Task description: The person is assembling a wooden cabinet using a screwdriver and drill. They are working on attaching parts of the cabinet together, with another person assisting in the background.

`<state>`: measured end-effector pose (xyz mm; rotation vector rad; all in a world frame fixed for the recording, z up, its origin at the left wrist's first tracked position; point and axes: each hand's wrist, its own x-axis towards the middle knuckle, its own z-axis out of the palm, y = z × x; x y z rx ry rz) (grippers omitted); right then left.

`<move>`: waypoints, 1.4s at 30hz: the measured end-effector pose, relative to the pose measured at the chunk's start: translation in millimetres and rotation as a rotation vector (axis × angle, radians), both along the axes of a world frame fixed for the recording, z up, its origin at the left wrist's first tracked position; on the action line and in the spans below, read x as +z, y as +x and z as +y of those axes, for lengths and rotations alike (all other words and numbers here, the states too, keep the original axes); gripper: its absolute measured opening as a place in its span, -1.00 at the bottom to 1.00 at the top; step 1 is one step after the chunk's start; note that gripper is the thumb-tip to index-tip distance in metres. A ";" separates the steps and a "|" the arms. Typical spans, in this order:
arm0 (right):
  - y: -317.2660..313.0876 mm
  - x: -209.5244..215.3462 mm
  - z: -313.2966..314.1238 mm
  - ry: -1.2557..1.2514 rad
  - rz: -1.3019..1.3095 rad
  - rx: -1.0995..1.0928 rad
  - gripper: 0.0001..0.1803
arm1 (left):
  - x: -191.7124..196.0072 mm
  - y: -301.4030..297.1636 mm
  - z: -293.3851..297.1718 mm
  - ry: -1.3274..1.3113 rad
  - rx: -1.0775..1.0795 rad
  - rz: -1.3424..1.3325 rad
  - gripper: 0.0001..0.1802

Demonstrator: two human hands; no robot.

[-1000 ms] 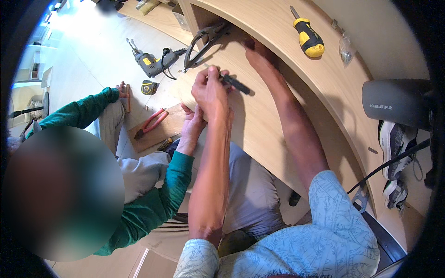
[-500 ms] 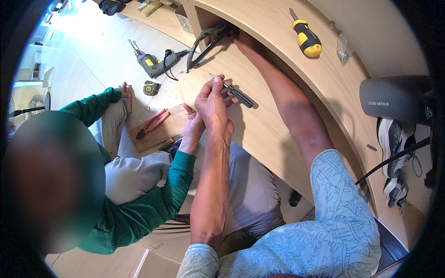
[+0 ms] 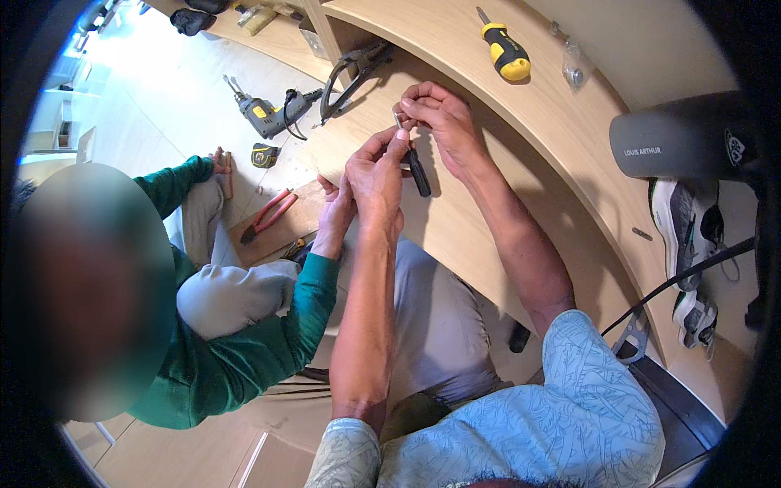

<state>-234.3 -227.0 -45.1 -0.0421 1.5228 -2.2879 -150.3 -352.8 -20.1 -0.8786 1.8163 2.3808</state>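
Observation:
My left hand (image 3: 376,175) holds a small screwdriver (image 3: 419,175) with a black handle and a thin metal shaft, its tip pointing up and away. Close to that tip, the fingers of my right hand (image 3: 443,122) are pinched together; a small thing may be between them, too small to make out. Both hands are over the pale wooden panel (image 3: 480,236). A co-worker's hand (image 3: 333,213), in a green sleeve, is right beside my left wrist, perhaps touching it.
A yellow-black screwdriver (image 3: 506,53) and a small clear bag (image 3: 574,69) lie on the curved shelf. Beyond my hands are a hacksaw (image 3: 346,77), a drill (image 3: 268,114) and a tape measure (image 3: 264,154). Red-handled pliers (image 3: 268,215) rest near the co-worker. Shoes (image 3: 683,236) stand at right.
My right hand has come out of the recess under the shelf, near the hacksaw, to the screwdriver's tip. The screwdriver has turned more upright in my left hand. The view has shifted slightly.

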 end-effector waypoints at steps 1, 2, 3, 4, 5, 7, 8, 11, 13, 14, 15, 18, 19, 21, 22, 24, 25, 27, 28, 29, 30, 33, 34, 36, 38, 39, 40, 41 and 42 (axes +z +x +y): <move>2.1 1.4 1.0 0.001 -0.031 -0.008 -0.85 | 1.8 1.8 0.9 -0.038 -0.008 0.005 -0.67; 4.5 2.3 2.3 -0.064 -0.009 0.014 -0.85 | 3.3 3.6 1.9 -0.076 -0.018 0.006 -0.67; 7.2 2.9 3.6 -0.101 -0.013 0.024 -0.86 | 4.7 5.3 2.6 -0.119 -0.026 0.000 -0.68; 9.8 3.5 4.6 -0.088 -0.061 0.005 -0.86 | 5.9 6.7 2.9 -0.143 -0.027 0.024 -0.68; 13.0 4.0 4.8 -0.126 -0.009 0.008 -0.85 | 6.9 7.9 3.0 -0.173 -0.028 0.041 -0.69; 19.1 6.1 4.8 -0.113 0.023 -0.036 -0.83 | 8.3 9.9 3.2 -0.243 -0.033 0.058 -0.70; 21.3 7.8 5.8 -0.103 0.001 -0.047 -0.82 | 8.6 10.8 3.5 -0.283 -0.039 0.059 -0.71; 29.1 13.2 7.9 -0.099 -0.023 -0.035 -0.79 | 9.1 15.7 5.5 -0.382 -0.040 0.091 -0.72; 34.9 15.9 7.2 -0.085 -0.032 -0.027 -0.76 | 9.4 19.3 7.1 -0.432 -0.036 0.096 -0.73; 37.2 16.9 6.7 -0.076 -0.028 -0.029 -0.77 | 9.8 21.2 7.7 -0.453 -0.035 0.085 -0.72; 39.4 17.9 6.7 -0.057 -0.034 -0.028 -0.77 | 10.4 23.1 8.0 -0.473 -0.034 0.072 -0.72; 43.4 18.7 6.4 -0.048 -0.049 -0.025 -0.77 | 13.3 27.0 8.7 -0.491 -0.019 0.077 -0.71; 43.9 18.3 6.7 -0.052 -0.051 -0.024 -0.77 | 14.5 28.0 9.0 -0.501 -0.018 0.079 -0.71; 43.6 16.9 8.1 -0.053 -0.039 -0.016 -0.78 | 17.1 29.5 9.7 -0.527 -0.021 0.071 -0.71; 43.1 15.9 9.1 -0.053 -0.034 -0.014 -0.78 | 18.2 29.9 10.0 -0.521 -0.024 0.065 -0.72; 42.1 13.6 12.1 -0.027 0.002 -0.002 -0.79 | 19.7 30.6 10.5 -0.529 -0.033 0.042 -0.72; 41.0 12.7 13.4 -0.012 0.025 0.000 -0.79 | 20.1 30.3 10.6 -0.532 -0.024 0.042 -0.73; 39.3 11.3 15.6 0.032 0.053 0.017 -0.79 | 19.8 29.3 9.8 -0.555 -0.004 0.073 -0.73; 38.9 11.1 16.7 0.085 0.042 0.010 -0.79 | 19.2 28.8 9.4 -0.583 -0.013 0.083 -0.73; 39.0 11.3 17.9 0.044 0.072 0.012 -0.80 | 18.4 28.5 8.1 -0.612 -0.028 0.092 -0.74; 38.8 11.8 18.9 0.031 0.078 0.002 -0.80 | 17.5 28.4 6.9 -0.640 -0.042 0.101 -0.74; 36.9 15.1 23.8 0.034 0.085 0.001 -0.81 | 14.6 30.1 6.6 -0.743 -0.074 0.061 -0.75; 36.5 16.1 25.4 0.035 0.094 0.004 -0.81 | 13.8 31.2 7.2 -0.721 -0.074 0.062 -0.75; 35.8 16.9 27.1 0.080 0.106 0.030 -0.83 | 12.6 32.9 8.0 -0.698 -0.079 0.046 -0.75; 34.3 16.7 28.3 0.099 0.126 0.052 -0.83 | 11.6 34.0 8.8 -0.703 -0.078 0.051 -0.74; 33.5 16.6 28.9 0.100 0.133 0.061 -0.83 | 11.1 34.3 8.9 -0.704 -0.080 0.053 -0.74; 32.7 16.8 29.3 0.116 0.127 0.063 -0.82 | 10.5 34.5 9.0 -0.709 -0.079 0.053 -0.74; 32.1 17.5 29.8 0.108 0.152 0.083 -0.82 | 9.9 34.7 8.8 -0.712 -0.079 0.053 -0.75; 31.3 18.7 30.6 0.115 0.165 0.097 -0.81 | 9.2 34.9 8.7 -0.710 -0.073 0.064 -0.75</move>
